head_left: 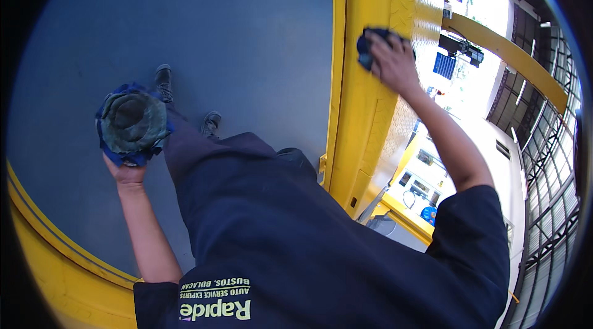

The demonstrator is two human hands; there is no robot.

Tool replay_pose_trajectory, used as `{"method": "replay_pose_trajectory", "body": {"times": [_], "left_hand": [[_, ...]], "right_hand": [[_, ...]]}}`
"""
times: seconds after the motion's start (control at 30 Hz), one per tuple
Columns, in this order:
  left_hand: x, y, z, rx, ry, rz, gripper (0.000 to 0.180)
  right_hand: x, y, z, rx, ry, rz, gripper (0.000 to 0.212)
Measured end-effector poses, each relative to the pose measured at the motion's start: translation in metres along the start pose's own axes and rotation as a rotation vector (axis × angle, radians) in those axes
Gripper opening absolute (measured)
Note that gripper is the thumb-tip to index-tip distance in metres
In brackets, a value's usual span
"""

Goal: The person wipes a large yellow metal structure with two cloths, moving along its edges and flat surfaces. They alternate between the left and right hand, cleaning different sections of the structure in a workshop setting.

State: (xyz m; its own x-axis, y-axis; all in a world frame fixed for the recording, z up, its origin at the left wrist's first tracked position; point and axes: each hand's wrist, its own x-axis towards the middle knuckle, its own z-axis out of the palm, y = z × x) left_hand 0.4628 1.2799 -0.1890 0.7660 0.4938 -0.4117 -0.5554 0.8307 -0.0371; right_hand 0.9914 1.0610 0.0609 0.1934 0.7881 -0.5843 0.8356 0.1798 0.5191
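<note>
My right hand (395,71) presses a crumpled dark blue cloth (364,51) against the flat yellow metal surface (361,125). Its fingers lie spread over the cloth. Off to the left, my left hand (128,171) holds up a round bundle (131,120), green-grey and hollowed in the middle, with ruffled blue fabric around its edge. The bundle hides most of the fingers of that hand. I cannot make out whether the bundle is only folded cloth or covers a container.
Grey-blue floor (253,38) spreads beneath my shoes (212,120). Diamond-patterned plate (426,8) runs along the yellow structure's right side. A yellow curved beam (506,48) crosses the upper right. Another yellow edge (68,255) curves along the lower left. Workshop equipment (423,187) stands beyond.
</note>
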Motion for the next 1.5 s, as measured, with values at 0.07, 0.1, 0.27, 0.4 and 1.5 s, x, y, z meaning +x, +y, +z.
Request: {"method": "replay_pose_trajectory", "body": {"times": [0.07, 0.1, 0.27, 0.4, 1.5], "left_hand": [[-0.007, 0.011, -0.001, 0.054, -0.045, -0.047, 0.053], [-0.011, 0.016, -0.004, 0.064, -0.036, -0.040, 0.053], [-0.025, 0.036, -0.023, 0.106, 0.051, 0.030, 0.053], [-0.019, 0.035, -0.027, 0.118, 0.030, 0.037, 0.053], [-0.019, -0.002, -0.046, -0.017, 0.027, 0.107, 0.054]], "right_hand": [[0.076, 0.049, -0.004, -0.167, 0.098, 0.054, 0.038], [0.111, 0.071, -0.007, -0.208, 0.133, 0.107, 0.036], [0.173, 0.079, 0.007, -0.205, 0.331, 0.088, 0.030], [0.110, 0.017, 0.022, -0.076, 0.037, 0.087, 0.032], [0.175, 0.098, -0.006, -0.531, -0.094, 0.238, 0.060]]}}
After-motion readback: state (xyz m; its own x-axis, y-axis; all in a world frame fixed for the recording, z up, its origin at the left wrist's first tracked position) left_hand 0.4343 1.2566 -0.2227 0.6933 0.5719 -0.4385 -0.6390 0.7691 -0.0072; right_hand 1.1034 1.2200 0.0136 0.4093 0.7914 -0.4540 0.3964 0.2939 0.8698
